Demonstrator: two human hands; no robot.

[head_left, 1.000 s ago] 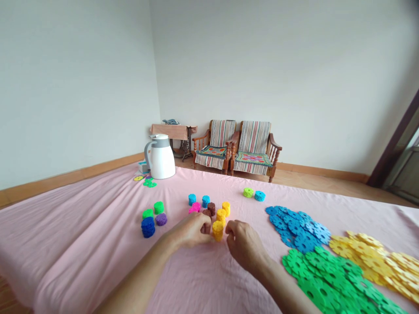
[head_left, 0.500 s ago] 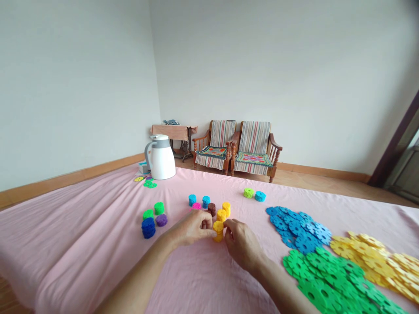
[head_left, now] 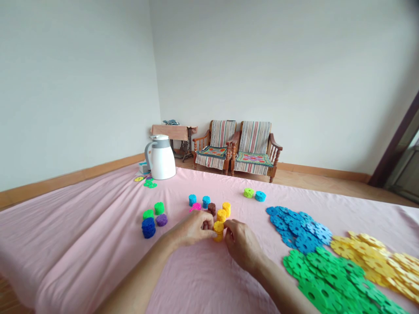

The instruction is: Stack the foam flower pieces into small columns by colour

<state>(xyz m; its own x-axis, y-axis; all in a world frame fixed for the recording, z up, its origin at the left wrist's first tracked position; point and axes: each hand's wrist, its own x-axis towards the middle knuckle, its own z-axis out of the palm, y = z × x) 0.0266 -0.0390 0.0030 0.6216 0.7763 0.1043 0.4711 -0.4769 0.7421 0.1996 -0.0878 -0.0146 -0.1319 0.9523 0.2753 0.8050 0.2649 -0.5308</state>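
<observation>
A short stack of yellow notched discs (head_left: 218, 231) stands upright on the pink cloth (head_left: 193, 279). From its left side my left hand (head_left: 195, 227) pinches it, thumb low against the stack and fingers curled. My right hand (head_left: 240, 240) has its fingers bent against the upper right side of the same stack. Right behind are two more yellow stacks (head_left: 221, 215), and a brown stack (head_left: 211, 209) stands beside them. Past my left fingers a pink stack (head_left: 196, 206) is partly hidden, with two light-blue stacks (head_left: 206, 201) near it.
Loose blue discs (head_left: 299, 229), green discs (head_left: 334, 279) and yellow discs (head_left: 369, 257) lie heaped at right. Dark-blue (head_left: 148, 228), purple (head_left: 161, 220) and green stacks (head_left: 159, 208) stand at left. A white jug (head_left: 163, 161) is at the far left edge. Lime (head_left: 248, 192) and blue stacks (head_left: 260, 196) sit farther back.
</observation>
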